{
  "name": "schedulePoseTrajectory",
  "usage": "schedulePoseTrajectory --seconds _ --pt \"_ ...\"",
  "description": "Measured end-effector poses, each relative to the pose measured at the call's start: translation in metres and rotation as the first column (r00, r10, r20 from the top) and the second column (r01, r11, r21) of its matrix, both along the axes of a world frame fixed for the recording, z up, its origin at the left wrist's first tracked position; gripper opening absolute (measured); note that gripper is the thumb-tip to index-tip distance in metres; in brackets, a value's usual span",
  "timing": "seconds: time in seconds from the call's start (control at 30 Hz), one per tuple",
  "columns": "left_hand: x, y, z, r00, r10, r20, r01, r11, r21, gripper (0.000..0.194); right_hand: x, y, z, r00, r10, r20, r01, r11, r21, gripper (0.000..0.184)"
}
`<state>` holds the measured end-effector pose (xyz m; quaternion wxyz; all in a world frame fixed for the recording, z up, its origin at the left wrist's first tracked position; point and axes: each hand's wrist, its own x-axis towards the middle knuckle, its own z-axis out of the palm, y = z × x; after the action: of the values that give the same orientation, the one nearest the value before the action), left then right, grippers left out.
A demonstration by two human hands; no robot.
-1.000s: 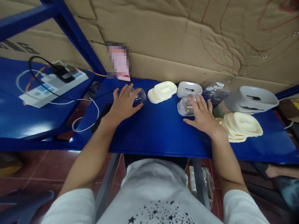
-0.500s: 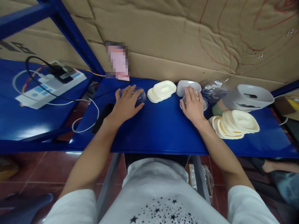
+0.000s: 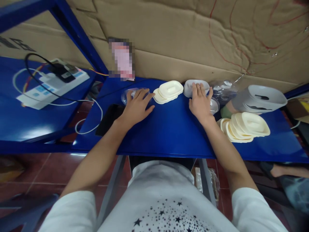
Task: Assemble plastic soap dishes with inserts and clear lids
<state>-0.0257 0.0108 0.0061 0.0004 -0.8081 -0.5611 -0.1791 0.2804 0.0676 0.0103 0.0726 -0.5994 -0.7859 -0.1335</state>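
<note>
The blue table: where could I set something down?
The widest bare patch of table lies between the forearms, from the cream lids to the front edge. Another lies right of the cream stack, toward the near right corner. The back right is crowded: right hand, grey piece, clear plastic and grey stack sit close together.

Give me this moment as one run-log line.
left hand: spread over clear dome, contact unclear | right hand: over rear grey dish, grip unclear | cream dishes: between hands
</note>
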Motion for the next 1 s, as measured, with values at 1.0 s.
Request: schedulePoseTrajectory --seconds 1.0 --pt "0.026 -0.045 -0.016 0.953 -0.217 0.211 0.229 0.973 -0.034 0.023 -0.009 -0.003 -0.008 0.921 0.297 -0.251 -0.295 0.954 0.044 0.043"
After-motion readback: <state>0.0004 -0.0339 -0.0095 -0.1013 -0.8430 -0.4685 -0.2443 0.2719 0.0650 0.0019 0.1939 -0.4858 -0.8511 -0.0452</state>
